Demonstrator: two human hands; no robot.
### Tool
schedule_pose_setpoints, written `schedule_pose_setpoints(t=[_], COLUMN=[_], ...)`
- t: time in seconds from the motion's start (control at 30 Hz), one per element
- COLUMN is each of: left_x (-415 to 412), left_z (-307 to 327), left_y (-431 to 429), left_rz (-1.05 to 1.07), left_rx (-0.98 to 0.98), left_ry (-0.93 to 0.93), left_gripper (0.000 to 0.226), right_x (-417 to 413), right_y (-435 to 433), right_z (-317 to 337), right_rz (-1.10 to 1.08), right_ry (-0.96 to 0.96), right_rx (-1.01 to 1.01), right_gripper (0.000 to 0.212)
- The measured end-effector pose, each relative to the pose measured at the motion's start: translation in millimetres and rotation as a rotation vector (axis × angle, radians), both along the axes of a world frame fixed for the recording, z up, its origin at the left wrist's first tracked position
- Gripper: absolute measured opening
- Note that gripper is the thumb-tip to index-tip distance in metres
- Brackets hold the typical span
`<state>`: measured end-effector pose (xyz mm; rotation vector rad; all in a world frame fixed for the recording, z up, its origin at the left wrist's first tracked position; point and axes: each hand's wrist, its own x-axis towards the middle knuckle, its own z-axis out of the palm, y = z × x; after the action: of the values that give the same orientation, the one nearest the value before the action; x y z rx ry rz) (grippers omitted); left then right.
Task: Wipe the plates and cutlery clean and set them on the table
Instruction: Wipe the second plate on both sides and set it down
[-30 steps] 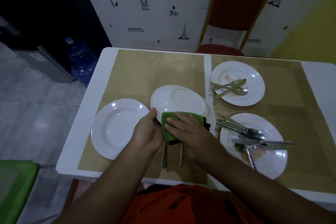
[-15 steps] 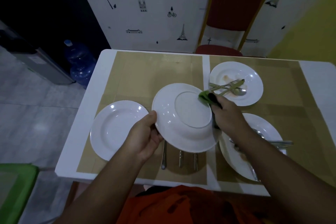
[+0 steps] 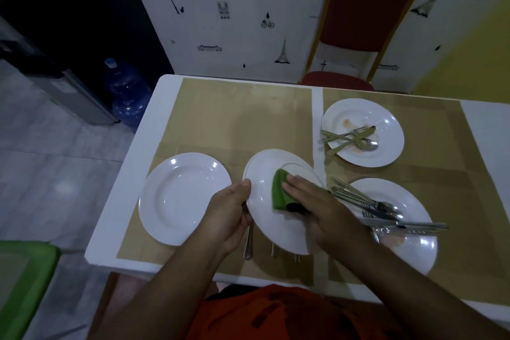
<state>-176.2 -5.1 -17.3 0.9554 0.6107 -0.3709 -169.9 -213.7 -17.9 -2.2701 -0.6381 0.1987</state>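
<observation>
Since half a second ago the right hand (image 3: 323, 210) has slid the cloth (image 3: 280, 193) from the far right rim of the held plate (image 3: 265, 174) back onto its middle. Its fingers, curled then, now lie flat. The plate has also tipped lower and shows as a narrower oval.

It is off the table (image 3: 132, 201), over the near middle of the brown mat, upside down (the foot ring shows just past the cloth). As seen, its long axis runs from far left to near right.

The left hand (image 3: 229, 215) comes in from the near left, thumb on top of the left rim and fingers curled beneath, so its grip is clamped on the plate's edge. The right hand reaches in from the near right, palm down, fingers straight and close together, pointing left. It presses the folded green cloth to the underside, so its grip lies flat rather than closed.

Three handles (image 3: 248, 246) stick out from under the plate's near edge, pointing at the person.

The left plate (image 3: 182, 196) lies right way up beside the left hand. The far plate (image 3: 386, 124), stained, bears crossed gold cutlery (image 3: 350, 138). The near plate (image 3: 414, 248) carries silver cutlery (image 3: 372, 207), one piece reaching off its right rim. A red chair (image 3: 369, 8) stands beyond the table.
</observation>
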Motion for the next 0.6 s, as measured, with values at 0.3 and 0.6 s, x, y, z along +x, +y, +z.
schedule_pose_setpoints(t=[0.3,0.6], left_x=[39.5,83.2], left_z=[42.3,50.6], left_y=[-7.9,25.1], left_rz=[-0.230,-0.459], left_rx=[0.846,1.508], left_ry=[-0.516,-0.799], left_gripper=[0.020,0.019], right_x=[64.7,120.9], right_y=[-8.9,30.8], right_z=[14.2,10.8], right_rz=[-0.278,-0.195], right_ry=[-0.076,-0.010], right_rx=[0.098,0.092], right_gripper=[0.056,0.050])
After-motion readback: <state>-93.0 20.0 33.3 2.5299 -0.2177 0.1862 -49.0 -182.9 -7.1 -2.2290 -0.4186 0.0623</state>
